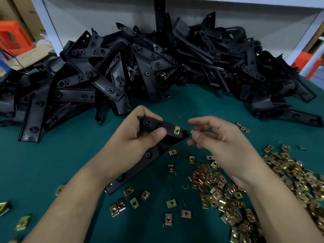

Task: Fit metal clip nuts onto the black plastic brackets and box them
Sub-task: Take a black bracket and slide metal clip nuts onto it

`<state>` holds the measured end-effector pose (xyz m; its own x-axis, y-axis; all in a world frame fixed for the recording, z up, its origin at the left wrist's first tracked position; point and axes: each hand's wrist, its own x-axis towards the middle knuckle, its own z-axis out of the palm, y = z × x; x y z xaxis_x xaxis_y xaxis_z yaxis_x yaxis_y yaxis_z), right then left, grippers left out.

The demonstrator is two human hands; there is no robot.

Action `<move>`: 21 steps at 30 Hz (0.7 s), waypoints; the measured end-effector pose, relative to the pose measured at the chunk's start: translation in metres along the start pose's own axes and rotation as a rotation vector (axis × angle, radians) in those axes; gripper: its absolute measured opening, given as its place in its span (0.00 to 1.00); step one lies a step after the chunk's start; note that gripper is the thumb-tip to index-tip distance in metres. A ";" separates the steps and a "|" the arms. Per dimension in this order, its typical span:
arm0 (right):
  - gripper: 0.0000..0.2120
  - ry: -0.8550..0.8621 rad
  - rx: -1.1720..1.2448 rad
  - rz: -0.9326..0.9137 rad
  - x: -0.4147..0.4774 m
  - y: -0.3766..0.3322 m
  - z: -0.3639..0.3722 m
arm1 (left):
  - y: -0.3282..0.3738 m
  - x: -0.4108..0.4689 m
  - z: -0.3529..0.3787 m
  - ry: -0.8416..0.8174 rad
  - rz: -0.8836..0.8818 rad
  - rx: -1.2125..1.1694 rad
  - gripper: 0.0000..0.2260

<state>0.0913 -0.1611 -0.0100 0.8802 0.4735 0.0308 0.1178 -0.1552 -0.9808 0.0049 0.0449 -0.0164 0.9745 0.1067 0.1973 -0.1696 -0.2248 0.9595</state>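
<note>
Left hand: held the black bracket tight.
Right hand: pinched a small clip nut beside the bracket's end.
Fitted clip: sat on the bracket.

You've no txt to read here; the cardboard boxes at top left carry faint dark marks, too blurred to make out as letters or nos.
</note>
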 end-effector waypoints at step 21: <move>0.14 -0.061 0.279 0.144 -0.004 -0.005 0.003 | 0.007 -0.004 -0.006 -0.297 -0.091 -0.178 0.07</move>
<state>0.0855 -0.1602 -0.0056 0.8487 0.5162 -0.1152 -0.1439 0.0157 -0.9895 -0.0008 0.0489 -0.0090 0.9825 -0.1736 0.0672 -0.0773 -0.0523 0.9956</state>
